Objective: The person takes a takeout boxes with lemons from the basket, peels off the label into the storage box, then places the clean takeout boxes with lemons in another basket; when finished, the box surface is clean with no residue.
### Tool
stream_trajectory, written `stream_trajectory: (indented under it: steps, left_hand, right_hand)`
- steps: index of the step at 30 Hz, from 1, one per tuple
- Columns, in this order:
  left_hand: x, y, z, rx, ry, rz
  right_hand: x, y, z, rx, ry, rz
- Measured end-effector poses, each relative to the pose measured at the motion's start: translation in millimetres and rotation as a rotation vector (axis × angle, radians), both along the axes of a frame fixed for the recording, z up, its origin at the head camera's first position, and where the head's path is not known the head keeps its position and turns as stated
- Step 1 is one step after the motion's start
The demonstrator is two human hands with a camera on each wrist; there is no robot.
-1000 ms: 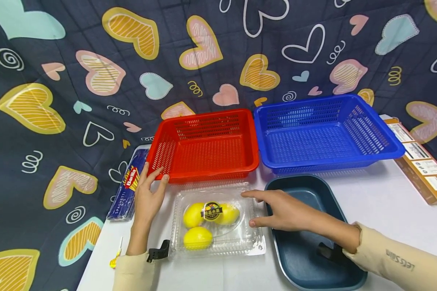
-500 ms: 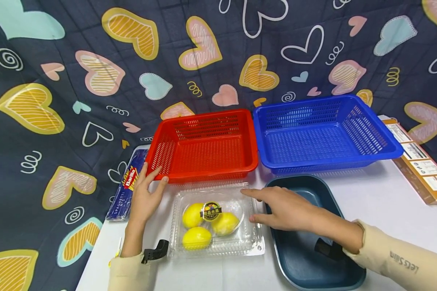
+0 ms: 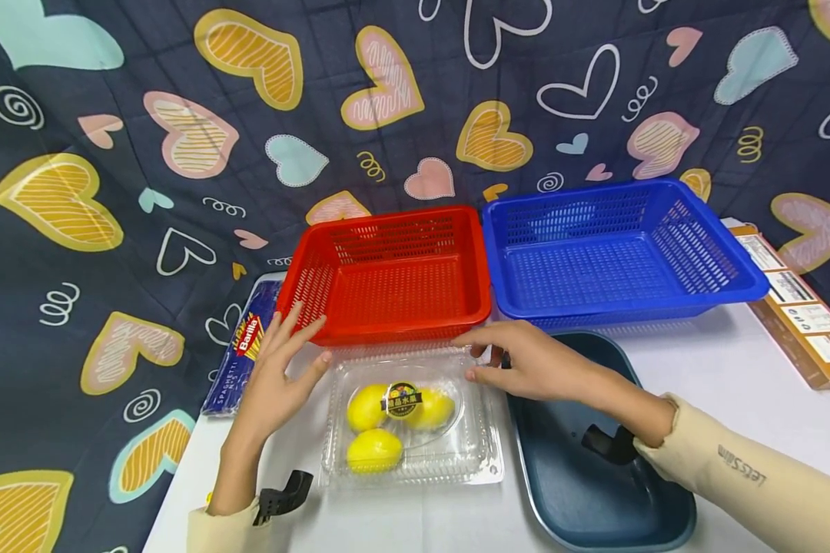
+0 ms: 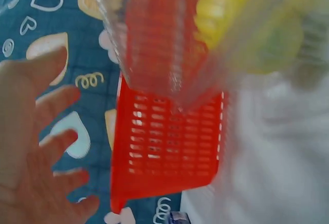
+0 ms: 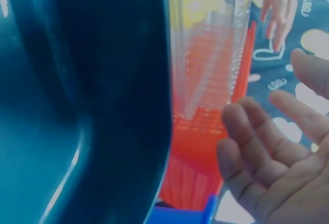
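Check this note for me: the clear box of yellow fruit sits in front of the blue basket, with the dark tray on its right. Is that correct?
One thing is wrong: the clear box of yellow fruit sits in front of the red basket, as the head view shows. The dark tray is on its right.

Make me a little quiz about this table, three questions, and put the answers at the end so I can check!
1. How many yellow fruits show inside the clear box?
2. True or false: in the head view, the red basket is left of the blue basket.
3. Fill in: in the head view, the ____ hand partly hides the dark tray.

Key: 1. Three. 2. True. 3. Right, so the right hand.
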State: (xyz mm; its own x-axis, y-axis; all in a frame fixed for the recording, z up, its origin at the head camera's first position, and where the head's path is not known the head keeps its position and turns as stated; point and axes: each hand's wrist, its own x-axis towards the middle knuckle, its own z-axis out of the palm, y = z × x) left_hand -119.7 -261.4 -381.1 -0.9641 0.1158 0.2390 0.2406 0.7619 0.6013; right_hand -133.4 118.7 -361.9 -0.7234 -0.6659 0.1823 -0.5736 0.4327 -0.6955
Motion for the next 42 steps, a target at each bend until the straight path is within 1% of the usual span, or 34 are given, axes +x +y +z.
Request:
stream_trajectory:
  steps: [2, 6, 9, 12, 15, 18, 25, 34, 37, 42]
  left_hand:
    - [3.9, 3.9, 2.5, -0.001, -0.003, -0.068]
    - [13.1, 11.3, 5.0, -0.014, -0.018, -0.184]
    - [20.3, 15.8, 4.3, -0.031, -0.057, -0.241]
    - [25.5, 19.5, 2.1, -0.043, -0.119, -0.274]
    - [28.5, 21.4, -1.8, -0.056, -0.164, -0.291]
    - [30.4, 21.9, -6.2, -0.063, -0.181, -0.298]
    - [33.1, 21.5, -14.9, -0.090, -0.166, -0.305]
    - [36.7, 24.0, -17.1, -0.073, -0.169, -0.307]
    - [38.4, 25.4, -18.1, -0.065, -0.172, -0.305]
    - [40.3, 25.6, -20.2, -0.033, -0.170, -0.306]
  right_hand:
    - [-3.7, -2.1, -2.2, -0.017, 0.026, 0.008]
    - [-9.1, -7.6, -6.0, -0.034, 0.038, 0.021]
    - [-11.6, -12.6, -8.6, -0.049, 0.040, 0.029]
    - [-12.8, -18.6, -10.2, -0.057, 0.055, 0.030]
    - [-13.3, -26.0, -9.4, -0.048, 0.047, 0.028]
    - [-14.0, -33.1, -9.2, -0.032, 0.034, 0.037]
    - [-16.1, -47.0, -13.3, -0.018, 0.038, 0.112]
    - [-18.6, -61.9, -18.2, 0.000, 0.071, 0.216]
    - [-18.1, -65.1, -19.5, 0.022, 0.068, 0.242]
    - [-17.0, -72.1, -20.7, 0.088, 0.060, 0.265]
